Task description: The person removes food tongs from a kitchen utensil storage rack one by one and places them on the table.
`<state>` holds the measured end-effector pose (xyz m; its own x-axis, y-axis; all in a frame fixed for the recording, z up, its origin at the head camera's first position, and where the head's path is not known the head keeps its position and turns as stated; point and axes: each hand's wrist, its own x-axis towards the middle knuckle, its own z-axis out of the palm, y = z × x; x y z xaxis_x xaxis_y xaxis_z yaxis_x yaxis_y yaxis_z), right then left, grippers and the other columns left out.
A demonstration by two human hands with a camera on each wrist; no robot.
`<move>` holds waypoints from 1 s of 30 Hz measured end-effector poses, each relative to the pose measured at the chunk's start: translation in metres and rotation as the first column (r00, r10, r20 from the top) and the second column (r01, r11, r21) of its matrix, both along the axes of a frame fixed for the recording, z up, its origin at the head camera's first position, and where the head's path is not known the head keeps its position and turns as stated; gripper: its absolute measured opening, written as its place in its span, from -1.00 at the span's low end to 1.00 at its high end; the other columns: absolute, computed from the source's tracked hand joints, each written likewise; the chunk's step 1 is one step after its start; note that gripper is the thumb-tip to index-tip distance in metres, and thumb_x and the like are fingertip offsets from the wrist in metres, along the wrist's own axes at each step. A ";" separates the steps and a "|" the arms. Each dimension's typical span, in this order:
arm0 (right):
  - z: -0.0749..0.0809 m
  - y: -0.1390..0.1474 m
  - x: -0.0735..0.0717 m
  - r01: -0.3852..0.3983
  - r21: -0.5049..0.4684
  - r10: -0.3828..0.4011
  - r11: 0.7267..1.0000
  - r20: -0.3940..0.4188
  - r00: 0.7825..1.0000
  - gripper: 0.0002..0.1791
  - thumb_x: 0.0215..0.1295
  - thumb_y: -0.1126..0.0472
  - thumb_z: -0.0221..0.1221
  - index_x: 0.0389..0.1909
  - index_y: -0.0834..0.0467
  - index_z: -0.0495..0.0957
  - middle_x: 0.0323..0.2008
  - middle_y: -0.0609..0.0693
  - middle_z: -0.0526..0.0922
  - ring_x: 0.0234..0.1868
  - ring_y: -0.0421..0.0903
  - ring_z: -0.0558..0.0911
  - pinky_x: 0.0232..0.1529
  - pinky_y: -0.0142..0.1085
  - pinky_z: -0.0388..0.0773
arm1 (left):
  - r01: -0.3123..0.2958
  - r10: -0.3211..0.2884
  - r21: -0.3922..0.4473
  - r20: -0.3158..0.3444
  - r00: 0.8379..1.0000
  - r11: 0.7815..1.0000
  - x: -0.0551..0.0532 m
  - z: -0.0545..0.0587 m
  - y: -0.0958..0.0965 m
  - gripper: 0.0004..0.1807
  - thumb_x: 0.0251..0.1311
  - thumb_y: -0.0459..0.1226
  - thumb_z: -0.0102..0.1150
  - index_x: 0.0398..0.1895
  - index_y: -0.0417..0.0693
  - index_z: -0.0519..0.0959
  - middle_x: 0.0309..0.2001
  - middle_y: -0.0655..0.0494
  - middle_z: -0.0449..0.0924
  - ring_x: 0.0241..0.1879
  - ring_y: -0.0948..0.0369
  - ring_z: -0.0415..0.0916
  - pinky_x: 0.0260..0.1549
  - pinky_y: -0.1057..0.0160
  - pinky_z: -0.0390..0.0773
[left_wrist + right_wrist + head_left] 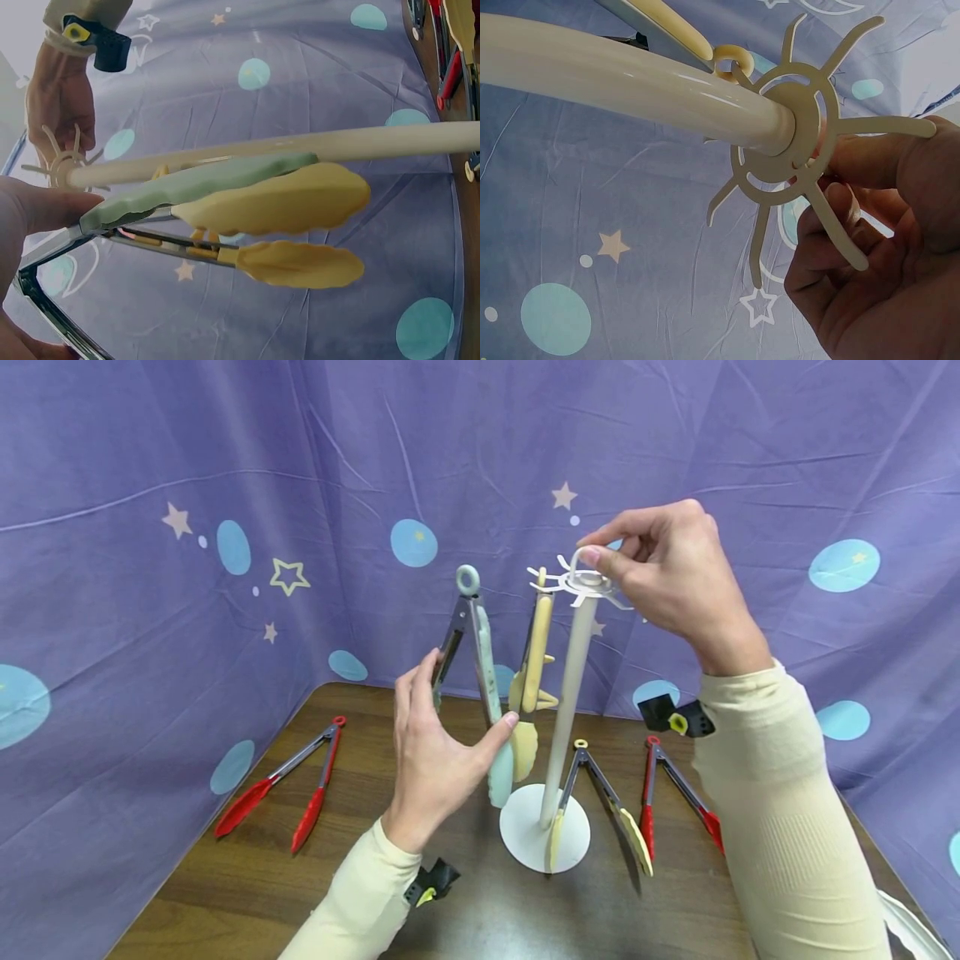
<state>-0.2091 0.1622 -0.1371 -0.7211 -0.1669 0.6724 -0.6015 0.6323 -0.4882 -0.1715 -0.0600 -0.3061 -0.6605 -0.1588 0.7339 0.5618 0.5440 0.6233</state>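
Note:
My left hand (438, 768) holds pale green kitchen tongs (484, 668) upright, ring end up and arms spread, left of a white stand (573, 693). In the left wrist view one green arm (202, 187) overlaps yellow tongs (300, 264). Those yellow tongs (537, 652) hang by their ring (735, 60) from a hook of the stand. At the stand's top, thumb and fingers of my right hand (675, 577) pinch the white loop above the hooked wheel. Seen from below, curved hooks (889, 124) spread out all round the wheel, and several carry nothing.
Red tongs (322, 785) lie spread on the wooden table (240, 893) at the left. Other yellow tongs (607, 793) stand open by the stand's round base (525, 839). More red tongs (650, 802) are at the right, partly behind my right sleeve. A purple curtain (480, 435) encloses the table.

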 end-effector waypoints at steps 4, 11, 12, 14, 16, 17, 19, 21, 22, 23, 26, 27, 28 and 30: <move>0.000 0.000 0.000 -0.002 -0.003 0.002 1.000 0.003 1.000 -0.92 0.27 0.25 0.39 -0.29 0.16 0.82 -0.72 0.05 0.56 -0.76 -0.24 0.32 -0.73 -0.41 0.19 | -0.012 0.012 -0.001 0.013 1.000 1.000 -0.002 -0.002 -0.005 0.12 -0.20 -0.01 0.63 0.45 -0.25 0.29 0.24 -0.17 0.35 0.22 -0.05 0.37 0.20 -0.03 0.36; 0.000 0.001 0.000 -0.003 -0.006 0.003 1.000 0.009 1.000 -0.92 0.27 0.25 0.39 -0.29 0.16 0.82 -0.73 0.02 0.55 -0.76 -0.25 0.32 -0.72 -0.41 0.18 | -0.036 0.036 -0.008 0.041 0.999 0.999 -0.007 -0.006 -0.014 0.09 -0.21 -0.03 0.62 0.43 -0.22 0.29 0.23 -0.20 0.34 0.20 -0.08 0.36 0.19 -0.04 0.35; -0.001 0.001 0.000 -0.002 -0.005 0.002 1.000 0.010 1.000 -0.92 0.27 0.25 0.39 -0.28 0.16 0.82 -0.73 0.02 0.55 -0.76 -0.25 0.32 -0.72 -0.41 0.18 | -0.040 0.040 -0.011 0.044 0.998 0.999 -0.008 -0.007 -0.015 0.09 -0.21 -0.03 0.62 0.42 -0.23 0.30 0.22 -0.20 0.34 0.19 -0.08 0.35 0.18 -0.04 0.35; -0.001 0.001 0.000 0.000 -0.003 0.000 1.000 0.006 1.000 -0.92 0.27 0.26 0.39 -0.28 0.16 0.82 -0.73 0.01 0.55 -0.76 -0.25 0.31 -0.71 -0.41 0.18 | -0.048 0.049 -0.019 0.055 0.997 0.999 -0.009 -0.008 -0.018 0.09 -0.22 -0.02 0.62 0.41 -0.23 0.29 0.21 -0.21 0.34 0.19 -0.09 0.35 0.16 -0.04 0.35; -0.001 0.001 0.000 0.002 -0.002 -0.002 1.000 0.002 1.000 -0.92 0.27 0.26 0.38 -0.28 0.16 0.82 -0.74 0.00 0.54 -0.76 -0.25 0.31 -0.71 -0.41 0.17 | -0.056 0.058 -0.030 0.070 0.996 0.998 -0.011 -0.010 -0.020 0.09 -0.22 -0.03 0.63 0.40 -0.24 0.29 0.20 -0.22 0.33 0.18 -0.10 0.34 0.14 -0.04 0.36; 0.000 0.001 0.000 0.003 -0.002 -0.003 1.000 0.000 1.000 -0.92 0.27 0.26 0.38 -0.27 0.16 0.82 -0.74 0.00 0.53 -0.76 -0.26 0.31 -0.71 -0.41 0.17 | -0.061 0.063 -0.036 0.080 0.995 0.998 -0.011 -0.010 -0.022 0.09 -0.23 -0.03 0.63 0.39 -0.24 0.28 0.20 -0.22 0.33 0.17 -0.10 0.34 0.14 -0.05 0.36; 0.000 0.001 0.000 0.004 -0.001 -0.004 1.000 -0.001 1.000 -0.92 0.27 0.26 0.38 -0.27 0.16 0.82 -0.74 -0.01 0.53 -0.75 -0.26 0.30 -0.70 -0.41 0.17 | -0.072 0.076 -0.047 0.102 0.992 0.996 -0.013 -0.012 -0.024 0.09 -0.25 -0.05 0.64 0.38 -0.24 0.28 0.19 -0.24 0.32 0.17 -0.12 0.33 0.13 -0.05 0.36; 0.000 0.001 0.000 0.007 -0.002 -0.007 1.000 0.002 1.000 -0.92 0.27 0.25 0.38 -0.27 0.16 0.82 -0.74 0.00 0.53 -0.75 -0.26 0.31 -0.70 -0.41 0.17 | -0.084 0.091 -0.056 0.125 0.988 0.995 -0.015 -0.015 -0.026 0.09 -0.27 -0.07 0.66 0.36 -0.25 0.28 0.17 -0.25 0.33 0.15 -0.14 0.33 0.13 -0.06 0.36; 0.000 0.002 0.000 0.008 -0.002 -0.008 1.000 0.004 1.000 -0.91 0.27 0.25 0.38 -0.27 0.16 0.82 -0.73 0.00 0.53 -0.75 -0.25 0.31 -0.70 -0.41 0.17 | -0.090 0.098 -0.060 0.136 0.986 0.994 -0.016 -0.016 -0.028 0.09 -0.28 -0.08 0.67 0.36 -0.26 0.28 0.16 -0.26 0.33 0.14 -0.14 0.33 0.13 -0.06 0.36; 0.000 0.002 0.001 0.009 -0.002 -0.009 1.000 0.005 1.000 -0.91 0.27 0.25 0.38 -0.27 0.16 0.81 -0.73 0.00 0.53 -0.75 -0.25 0.31 -0.70 -0.41 0.17 | -0.095 0.103 -0.063 0.147 0.984 0.994 -0.017 -0.017 -0.029 0.09 -0.29 -0.09 0.68 0.35 -0.26 0.28 0.16 -0.26 0.33 0.14 -0.15 0.33 0.13 -0.06 0.36; 0.000 0.002 0.001 0.014 0.001 -0.014 1.000 0.007 1.000 -0.91 0.27 0.25 0.38 -0.27 0.17 0.81 -0.74 -0.01 0.53 -0.75 -0.25 0.31 -0.70 -0.41 0.17 | -0.108 0.119 -0.072 0.184 0.976 0.992 -0.020 -0.021 -0.033 0.10 -0.30 -0.10 0.69 0.35 -0.27 0.28 0.15 -0.27 0.33 0.13 -0.16 0.32 0.13 -0.08 0.35; 0.000 0.002 0.001 0.015 0.001 -0.015 1.000 0.007 1.000 -0.91 0.27 0.25 0.38 -0.27 0.17 0.81 -0.74 -0.01 0.53 -0.75 -0.25 0.31 -0.70 -0.41 0.17 | -0.111 0.124 -0.076 0.195 0.973 0.991 -0.021 -0.022 -0.034 0.10 -0.30 -0.10 0.69 0.35 -0.27 0.28 0.15 -0.28 0.33 0.13 -0.17 0.32 0.14 -0.08 0.35; 0.000 0.002 0.001 0.016 0.002 -0.016 1.000 0.007 1.000 -0.91 0.27 0.25 0.38 -0.27 0.17 0.81 -0.74 -0.02 0.52 -0.75 -0.25 0.30 -0.71 -0.41 0.17 | -0.114 0.129 -0.081 0.209 0.969 0.990 -0.022 -0.024 -0.035 0.10 -0.29 -0.10 0.69 0.35 -0.27 0.27 0.15 -0.28 0.32 0.13 -0.16 0.32 0.14 -0.09 0.35; 0.000 0.002 0.001 0.017 0.004 -0.017 1.000 0.006 1.000 -0.91 0.28 0.25 0.38 -0.27 0.17 0.81 -0.74 -0.02 0.52 -0.75 -0.26 0.30 -0.71 -0.41 0.17 | -0.121 0.138 -0.088 0.233 0.962 0.989 -0.023 -0.026 -0.038 0.10 -0.29 -0.09 0.69 0.35 -0.26 0.27 0.16 -0.28 0.32 0.13 -0.17 0.31 0.15 -0.10 0.35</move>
<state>-0.2081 0.1645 -0.1372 -0.7283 -0.1571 0.6670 -0.5873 0.6445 -0.4895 -0.1944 -0.0977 -0.3321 -0.7948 -0.2072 0.5704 0.3234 0.6506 0.6871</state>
